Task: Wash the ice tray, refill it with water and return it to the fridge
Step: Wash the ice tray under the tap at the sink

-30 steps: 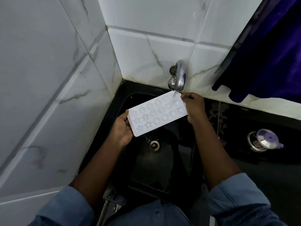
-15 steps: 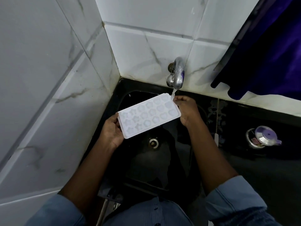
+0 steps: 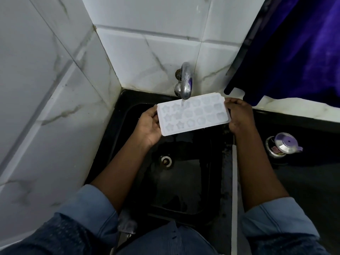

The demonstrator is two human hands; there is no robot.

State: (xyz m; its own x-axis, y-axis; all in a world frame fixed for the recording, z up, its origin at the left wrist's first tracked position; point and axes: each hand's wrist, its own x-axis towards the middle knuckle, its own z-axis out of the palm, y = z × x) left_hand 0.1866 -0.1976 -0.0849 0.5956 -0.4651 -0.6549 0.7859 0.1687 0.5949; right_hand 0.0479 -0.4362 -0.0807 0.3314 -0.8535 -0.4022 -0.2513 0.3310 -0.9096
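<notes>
Compared to half a second back, the person is sliding the ice tray (image 3: 193, 115) over to their right, so the water (image 3: 182, 103) is now landing on the star-shaped cells nearer the left end instead of the corner by the right hand (image 3: 239, 115). The left hand (image 3: 149, 124) is gripping the left short edge and the right hand is gripping the right one, fingers curled round it. They're holding the tray roughly level over the sink (image 3: 184, 190), just under the tap (image 3: 185, 83). Probably rinsing or filling, hard to say which, and how much water is sitting in the cells isn't clear. Shutting the tap and getting the tray into the fridge is still waiting; no fridge is showing.
</notes>
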